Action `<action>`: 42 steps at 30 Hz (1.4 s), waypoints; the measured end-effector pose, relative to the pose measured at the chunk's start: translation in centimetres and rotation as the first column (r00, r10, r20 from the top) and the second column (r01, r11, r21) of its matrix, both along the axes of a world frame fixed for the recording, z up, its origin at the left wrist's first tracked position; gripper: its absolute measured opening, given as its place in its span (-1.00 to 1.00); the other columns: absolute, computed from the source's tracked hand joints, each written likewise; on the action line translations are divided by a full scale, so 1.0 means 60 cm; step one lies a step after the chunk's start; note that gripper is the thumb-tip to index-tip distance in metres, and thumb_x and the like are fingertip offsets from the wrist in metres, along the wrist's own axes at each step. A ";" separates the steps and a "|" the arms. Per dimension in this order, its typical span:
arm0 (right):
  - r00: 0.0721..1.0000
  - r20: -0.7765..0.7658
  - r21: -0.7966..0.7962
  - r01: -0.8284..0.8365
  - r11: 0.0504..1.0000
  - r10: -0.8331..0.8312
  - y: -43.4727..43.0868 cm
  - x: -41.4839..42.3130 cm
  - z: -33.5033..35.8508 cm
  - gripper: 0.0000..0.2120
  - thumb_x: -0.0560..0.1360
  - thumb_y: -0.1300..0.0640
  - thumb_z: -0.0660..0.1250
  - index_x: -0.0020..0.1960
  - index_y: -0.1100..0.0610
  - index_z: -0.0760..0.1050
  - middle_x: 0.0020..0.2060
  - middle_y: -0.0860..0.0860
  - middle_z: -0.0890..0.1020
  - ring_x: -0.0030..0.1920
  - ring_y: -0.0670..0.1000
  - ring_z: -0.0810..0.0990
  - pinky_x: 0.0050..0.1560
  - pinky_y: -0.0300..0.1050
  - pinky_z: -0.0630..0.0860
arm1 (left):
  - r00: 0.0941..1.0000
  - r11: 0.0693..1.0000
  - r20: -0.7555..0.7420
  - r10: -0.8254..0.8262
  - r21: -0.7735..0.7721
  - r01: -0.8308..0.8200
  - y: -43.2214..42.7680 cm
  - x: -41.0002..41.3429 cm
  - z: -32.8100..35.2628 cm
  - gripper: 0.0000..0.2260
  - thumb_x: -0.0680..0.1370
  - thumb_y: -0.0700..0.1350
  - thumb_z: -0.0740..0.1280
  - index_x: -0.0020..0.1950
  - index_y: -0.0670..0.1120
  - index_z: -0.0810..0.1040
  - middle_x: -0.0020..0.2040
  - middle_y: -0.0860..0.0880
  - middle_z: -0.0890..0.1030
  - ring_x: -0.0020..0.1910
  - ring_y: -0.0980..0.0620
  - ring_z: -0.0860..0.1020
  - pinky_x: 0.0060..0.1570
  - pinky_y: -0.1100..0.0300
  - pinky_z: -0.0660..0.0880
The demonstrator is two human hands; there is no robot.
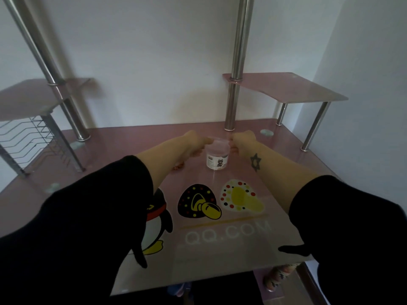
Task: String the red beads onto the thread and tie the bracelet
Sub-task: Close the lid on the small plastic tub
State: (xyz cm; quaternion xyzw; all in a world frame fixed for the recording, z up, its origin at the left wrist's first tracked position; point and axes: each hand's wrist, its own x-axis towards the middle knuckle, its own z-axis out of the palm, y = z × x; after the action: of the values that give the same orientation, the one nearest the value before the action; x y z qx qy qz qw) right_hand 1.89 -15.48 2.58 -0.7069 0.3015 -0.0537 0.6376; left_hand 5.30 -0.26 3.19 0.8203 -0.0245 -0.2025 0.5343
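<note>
A small clear plastic jar [217, 155] with a white printed label stands upright at the back middle of the pink glass desk [123, 155]. My left hand [196, 142] reaches in from the left, and its fingertips rest on the jar's lid rim. My right hand [239, 140] closes on the jar's upper right side. A few red beads [178, 166] lie on the glass just under my left forearm. I see no thread. The fingers are blurred and partly hidden behind the jar.
Two chrome posts [233, 100] rise behind the jar, the right one close to my right hand. A raised pink shelf [293, 89] stands at the back right, and a wire rack [33, 137] at the left. Cartoon prints cover the near glass.
</note>
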 end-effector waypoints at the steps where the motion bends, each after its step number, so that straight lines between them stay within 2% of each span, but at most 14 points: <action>1: 0.999 -0.014 0.041 -0.034 0.999 0.035 0.000 0.001 -0.003 -0.89 0.56 0.30 0.16 -0.14 0.24 0.40 -0.34 0.12 0.42 -0.41 0.04 0.39 -0.56 -0.28 0.38 | 0.999 1.000 -0.041 0.007 -0.003 -0.008 -0.003 0.000 -0.001 -0.67 0.55 -0.08 0.36 0.23 -0.25 0.50 0.06 -0.15 0.55 -0.05 -0.04 0.50 0.00 0.12 0.50; 4: 0.998 -0.047 0.126 -0.046 0.991 0.052 0.007 0.000 -0.005 -0.93 0.52 0.28 0.23 -0.12 0.25 0.46 -0.25 0.15 0.52 -0.30 0.08 0.51 -0.29 -0.11 0.50 | 0.978 0.996 -0.207 0.037 -0.066 -0.052 -0.004 0.001 -0.004 -0.72 0.58 -0.15 0.27 0.26 -0.21 0.49 0.20 -0.13 0.55 0.10 -0.06 0.52 0.10 0.08 0.50; 9: 0.998 0.065 0.279 -0.017 0.960 -0.002 0.012 0.001 0.002 -0.80 0.53 0.25 0.20 0.12 0.25 0.47 -0.26 0.14 0.49 -0.32 0.07 0.46 -0.31 -0.10 0.42 | 0.950 0.966 -0.311 0.025 -0.237 -0.103 -0.008 -0.002 -0.004 -0.77 0.60 -0.23 0.20 0.25 -0.14 0.49 0.24 -0.06 0.57 0.22 -0.09 0.49 0.19 -0.01 0.45; 13: 0.981 0.173 0.338 0.020 0.941 -0.082 0.005 -0.002 0.014 -0.83 0.56 0.19 0.17 -0.13 0.23 0.48 -0.22 0.18 0.60 -0.26 0.14 0.58 -0.25 -0.06 0.50 | 0.970 0.945 -0.243 0.005 -0.315 -0.084 -0.009 -0.004 0.006 -0.78 0.58 -0.19 0.25 0.20 -0.07 0.55 0.10 -0.03 0.61 0.06 -0.02 0.52 0.26 0.01 0.44; 16: 0.964 0.228 0.388 0.042 0.921 -0.140 0.000 -0.005 0.020 -0.74 0.61 0.04 0.14 -0.11 0.18 0.48 -0.25 0.12 0.61 -0.29 0.08 0.57 -0.26 -0.09 0.51 | 0.970 0.937 -0.243 -0.016 -0.342 -0.071 -0.006 -0.007 0.016 -0.81 0.54 -0.09 0.34 0.11 -0.11 0.56 0.05 -0.05 0.58 -0.05 0.00 0.53 0.17 0.07 0.46; 19: 0.959 0.259 0.325 0.027 0.945 -0.117 -0.001 -0.011 0.024 -0.76 0.57 0.05 0.25 -0.10 0.21 0.55 -0.26 0.10 0.61 -0.30 0.06 0.54 -0.26 -0.11 0.50 | 0.976 0.939 -0.213 -0.035 -0.342 -0.042 -0.002 -0.011 0.023 -0.64 0.52 0.08 0.34 0.22 -0.10 0.54 0.13 -0.08 0.57 0.13 -0.05 0.53 0.28 0.03 0.42; 21: 0.952 0.291 0.258 0.015 0.966 -0.093 0.002 -0.017 0.028 -0.82 0.50 0.13 0.37 -0.05 0.27 0.57 -0.27 0.11 0.60 -0.31 0.05 0.54 -0.28 -0.10 0.53 | 0.981 0.935 -0.191 -0.030 -0.352 -0.040 0.000 -0.018 0.027 -0.67 0.53 0.11 0.32 0.17 -0.07 0.56 0.11 -0.08 0.58 0.11 -0.06 0.54 0.24 0.03 0.44; 24: 0.949 0.312 0.018 -0.058 0.998 0.050 0.007 -0.028 0.026 -0.78 0.41 0.28 0.46 0.03 0.33 0.60 -0.18 0.14 0.64 -0.21 0.05 0.60 -0.12 -0.07 0.59 | 0.995 0.963 -0.102 -0.018 -0.268 -0.010 0.003 -0.034 0.029 -0.82 0.53 -0.07 0.37 0.11 -0.05 0.58 0.13 -0.08 0.58 0.07 -0.04 0.54 0.10 0.04 0.50; 27: 0.949 0.235 -0.213 -0.160 0.964 0.210 0.010 -0.038 0.015 -0.76 0.37 0.35 0.47 0.04 0.27 0.60 -0.09 0.13 0.63 -0.10 0.02 0.57 -0.16 -0.22 0.51 | 0.999 0.988 0.015 -0.042 -0.151 0.044 0.005 -0.046 0.023 -0.67 0.53 -0.25 0.34 0.28 -0.01 0.52 0.23 -0.09 0.52 0.19 -0.08 0.47 0.16 0.00 0.46; 31: 0.934 0.232 -0.347 -0.183 0.920 0.273 0.012 -0.048 0.011 -0.64 0.37 0.22 0.51 0.14 0.23 0.57 -0.08 0.04 0.62 -0.01 0.00 0.57 -0.04 -0.17 0.49 | 0.994 0.990 0.093 -0.062 -0.119 0.073 0.003 -0.056 0.025 -0.63 0.54 -0.19 0.35 0.34 0.00 0.49 0.30 -0.10 0.49 0.27 -0.11 0.43 0.18 -0.02 0.45; 33: 0.921 0.221 -0.426 -0.205 0.881 0.321 0.013 -0.054 0.012 -0.60 0.36 0.17 0.52 0.17 0.20 0.57 -0.10 -0.01 0.61 0.01 -0.01 0.58 0.00 -0.15 0.49 | 0.986 0.994 0.148 -0.073 -0.070 0.084 0.004 -0.053 0.021 -0.65 0.53 -0.17 0.36 0.32 0.00 0.51 0.26 -0.11 0.52 0.19 -0.10 0.48 0.11 0.01 0.48; 36: 0.917 0.193 -0.491 -0.217 0.844 0.348 0.010 -0.053 0.007 -0.61 0.38 0.19 0.51 0.18 0.19 0.58 0.05 0.09 0.62 0.05 0.01 0.57 -0.02 -0.16 0.48 | 0.968 0.992 0.219 -0.125 0.040 0.119 0.005 -0.043 0.022 -0.69 0.52 -0.19 0.38 0.26 -0.03 0.53 0.12 -0.13 0.54 -0.09 -0.05 0.54 -0.12 0.08 0.58; 38: 0.920 0.179 -0.530 -0.208 0.822 0.348 0.011 -0.051 0.007 -0.61 0.39 0.18 0.50 0.20 0.20 0.58 0.10 0.13 0.62 0.07 0.02 0.58 0.02 -0.16 0.49 | 0.958 0.986 0.238 -0.160 0.082 0.145 0.003 -0.038 0.028 -0.74 0.51 -0.22 0.39 0.18 -0.05 0.54 0.08 -0.12 0.50 -0.12 -0.08 0.55 -0.26 0.11 0.59; 42: 0.922 0.178 -0.576 -0.187 0.796 0.345 0.001 -0.054 -0.002 -0.60 0.42 0.22 0.46 0.24 0.23 0.55 0.17 0.17 0.61 0.16 0.08 0.59 0.22 -0.01 0.52 | 0.948 0.982 0.266 -0.175 0.110 0.150 -0.015 -0.029 0.022 -0.77 0.48 -0.23 0.43 0.07 -0.02 0.52 0.09 -0.12 0.54 -0.02 -0.10 0.59 -0.14 0.04 0.63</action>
State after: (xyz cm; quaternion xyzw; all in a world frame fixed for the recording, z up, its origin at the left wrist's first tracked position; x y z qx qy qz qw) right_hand -1.38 -15.43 2.47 -0.8804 0.0791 -0.1439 0.4448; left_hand 3.54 -1.17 4.48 0.8585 -0.1566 -0.1312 0.4703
